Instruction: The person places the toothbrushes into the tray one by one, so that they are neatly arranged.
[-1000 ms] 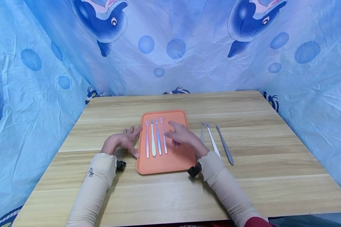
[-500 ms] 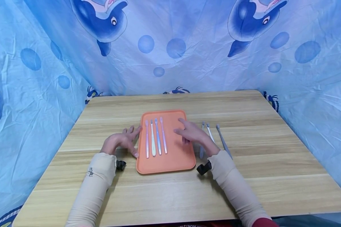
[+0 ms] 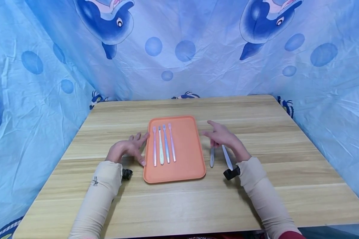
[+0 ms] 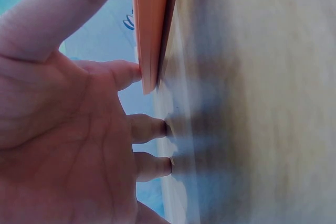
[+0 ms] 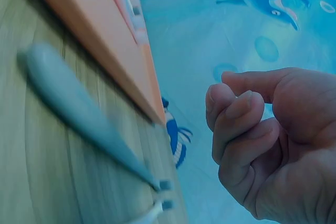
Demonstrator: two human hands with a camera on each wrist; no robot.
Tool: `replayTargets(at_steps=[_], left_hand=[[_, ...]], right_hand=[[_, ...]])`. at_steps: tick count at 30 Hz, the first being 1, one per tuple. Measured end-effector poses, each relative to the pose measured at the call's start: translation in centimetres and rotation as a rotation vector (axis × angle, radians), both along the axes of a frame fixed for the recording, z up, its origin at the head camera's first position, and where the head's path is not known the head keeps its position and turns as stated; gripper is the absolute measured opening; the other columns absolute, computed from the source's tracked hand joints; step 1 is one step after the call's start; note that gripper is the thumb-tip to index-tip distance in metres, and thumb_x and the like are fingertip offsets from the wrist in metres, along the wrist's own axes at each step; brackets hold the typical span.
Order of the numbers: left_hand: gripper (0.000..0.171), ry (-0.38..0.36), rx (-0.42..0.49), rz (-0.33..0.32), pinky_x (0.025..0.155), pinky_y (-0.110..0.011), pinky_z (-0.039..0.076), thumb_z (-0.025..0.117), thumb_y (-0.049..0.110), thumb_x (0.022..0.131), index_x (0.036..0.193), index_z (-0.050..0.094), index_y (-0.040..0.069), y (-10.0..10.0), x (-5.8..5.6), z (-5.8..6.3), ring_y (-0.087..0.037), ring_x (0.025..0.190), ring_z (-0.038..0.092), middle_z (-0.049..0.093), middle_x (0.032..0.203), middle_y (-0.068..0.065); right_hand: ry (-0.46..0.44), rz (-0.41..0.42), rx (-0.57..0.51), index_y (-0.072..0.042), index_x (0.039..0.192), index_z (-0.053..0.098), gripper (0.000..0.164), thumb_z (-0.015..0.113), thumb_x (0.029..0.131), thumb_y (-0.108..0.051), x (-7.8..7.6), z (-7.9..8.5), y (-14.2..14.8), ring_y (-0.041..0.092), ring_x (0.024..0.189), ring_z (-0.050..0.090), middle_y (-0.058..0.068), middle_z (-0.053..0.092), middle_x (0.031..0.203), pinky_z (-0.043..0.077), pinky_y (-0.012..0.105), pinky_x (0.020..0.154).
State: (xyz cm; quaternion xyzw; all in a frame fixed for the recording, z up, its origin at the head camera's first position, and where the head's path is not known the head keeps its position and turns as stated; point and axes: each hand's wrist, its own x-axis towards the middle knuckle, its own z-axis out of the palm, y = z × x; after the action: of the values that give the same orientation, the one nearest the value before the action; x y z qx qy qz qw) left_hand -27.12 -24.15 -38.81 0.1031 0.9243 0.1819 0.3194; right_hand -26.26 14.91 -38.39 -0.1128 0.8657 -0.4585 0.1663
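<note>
An orange tray (image 3: 188, 166) lies on the table with several toothbrushes in its left half. From left to right these are a pink toothbrush (image 3: 155, 149), a pale green one (image 3: 161, 151), a blue one (image 3: 166, 147) and another pink one (image 3: 172, 146). My left hand (image 3: 128, 147) spreads its fingers at the tray's left rim, with thumb and forefinger touching it. Above the table right of the tray, my right hand (image 3: 222, 136) holds nothing, fingers loosely bent. Beneath it are a grey toothbrush (image 5: 73, 103) and a white toothbrush (image 3: 227, 157), both partly covered in the head view.
The wooden table (image 3: 179, 209) extends to both sides of the tray. Behind it hangs a blue curtain (image 3: 212, 76) printed with dolphins and bubbles. Each wrist wears a small black camera, such as the right camera (image 3: 231, 173).
My right hand has moved right, from over the tray to above the toothbrushes beside it, and now covers the rightmost one. The left hand and the tray have stayed put.
</note>
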Motion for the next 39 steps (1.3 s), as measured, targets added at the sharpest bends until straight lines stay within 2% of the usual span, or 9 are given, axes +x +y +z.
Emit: replayTargets(at_steps=[8, 21, 39], left_hand=[[0.146, -0.004, 0.009, 0.0, 0.117, -0.077, -0.001, 0.094, 0.044, 0.06, 0.162, -0.008, 0.022, -0.1, 0.1, 0.1, -0.052, 0.151, -0.019, -0.019, 0.167, -0.022], [0.147, -0.004, 0.002, -0.01, 0.116, -0.077, -0.001, 0.093, 0.046, 0.06, 0.162, -0.009, 0.022, -0.1, -0.1, 0.0, -0.053, 0.151, -0.019, -0.02, 0.166, -0.022], [0.148, -0.005, 0.011, -0.006, 0.117, -0.076, -0.002, 0.094, 0.045, 0.059, 0.162, -0.009, 0.022, -0.3, -0.1, -0.1, -0.053, 0.15, -0.019, -0.02, 0.167, -0.022]], right_hand=[[-0.015, -0.034, 0.028, -0.007, 0.162, 0.009, 0.077, 0.052, 0.104, -0.036, 0.2, -0.1, 2.3, 0.013, 0.044, 0.055, 0.0, 0.061, 0.053, 0.05, 0.031, 0.049], [0.015, -0.049, 0.061, 0.001, 0.16, 0.01, 0.076, 0.051, 0.105, -0.031, 1.4, -1.1, 5.4, 0.015, 0.046, 0.059, 0.001, 0.061, 0.054, 0.049, 0.032, 0.047], [0.003, -0.096, 0.136, 0.001, 0.16, 0.008, 0.078, 0.052, 0.104, -0.031, 3.0, -2.2, 8.5, 0.015, 0.047, 0.058, 0.003, 0.061, 0.058, 0.052, 0.031, 0.047]])
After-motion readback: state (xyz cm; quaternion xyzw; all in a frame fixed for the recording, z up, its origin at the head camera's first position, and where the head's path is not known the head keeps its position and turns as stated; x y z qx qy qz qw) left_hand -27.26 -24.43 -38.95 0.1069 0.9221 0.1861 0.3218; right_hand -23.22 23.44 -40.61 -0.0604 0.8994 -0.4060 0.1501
